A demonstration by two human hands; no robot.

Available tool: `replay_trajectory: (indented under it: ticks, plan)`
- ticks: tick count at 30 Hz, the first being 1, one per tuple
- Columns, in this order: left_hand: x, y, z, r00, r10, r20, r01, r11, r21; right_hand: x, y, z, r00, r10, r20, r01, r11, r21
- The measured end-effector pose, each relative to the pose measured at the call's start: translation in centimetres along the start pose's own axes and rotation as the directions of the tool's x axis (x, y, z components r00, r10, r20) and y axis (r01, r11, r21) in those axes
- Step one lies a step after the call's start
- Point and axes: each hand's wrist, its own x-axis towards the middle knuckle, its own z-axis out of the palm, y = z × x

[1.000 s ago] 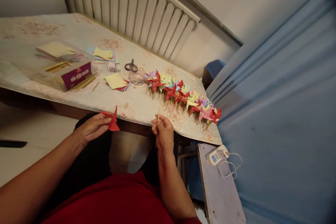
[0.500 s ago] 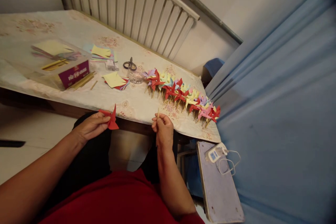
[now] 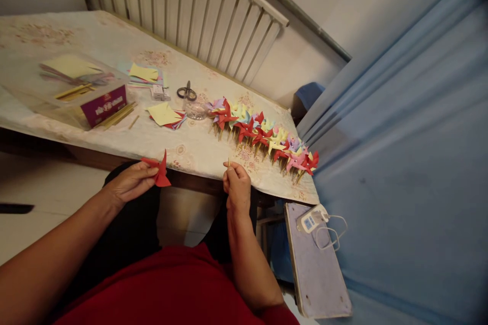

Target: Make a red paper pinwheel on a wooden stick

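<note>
My left hand [image 3: 133,181] pinches a red paper pinwheel [image 3: 162,172] over my lap, just in front of the table edge. Its blades are folded and no stick shows on it. Some way to the right, my right hand [image 3: 239,188] is closed on a thin wooden stick [image 3: 229,162], whose tip pokes up above the fingers; the rest of it is hidden. Beyond that hand, a long cluster of finished pinwheels [image 3: 263,134] in red, yellow, pink, purple and blue lies on the table, their sticks pointing toward me.
On the flowered tablecloth [image 3: 213,157] are black scissors [image 3: 186,92], a clear round dish [image 3: 196,110], yellow-topped paper stacks [image 3: 163,113], a small white box [image 3: 159,92], wooden sticks [image 3: 116,116] and a clear bag with a purple label [image 3: 104,105]. A stool [image 3: 320,274] carries a white power adapter [image 3: 310,219].
The view has shifted slightly. My right thumb and fingers have moved a little around the stick, and less of its tip shows. My left hand keeps the red pinwheel almost still.
</note>
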Motion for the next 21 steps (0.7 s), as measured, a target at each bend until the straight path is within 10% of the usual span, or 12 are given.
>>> replay_trajectory:
  ticks: [21]
  plan:
    - [0.18, -0.24, -0.33, 0.999, 0.035, 0.025, -0.035, 0.999, 0.031, 0.13, 0.37, -0.21, 1.0, 0.006, -0.026, -0.004, 0.998, 0.059]
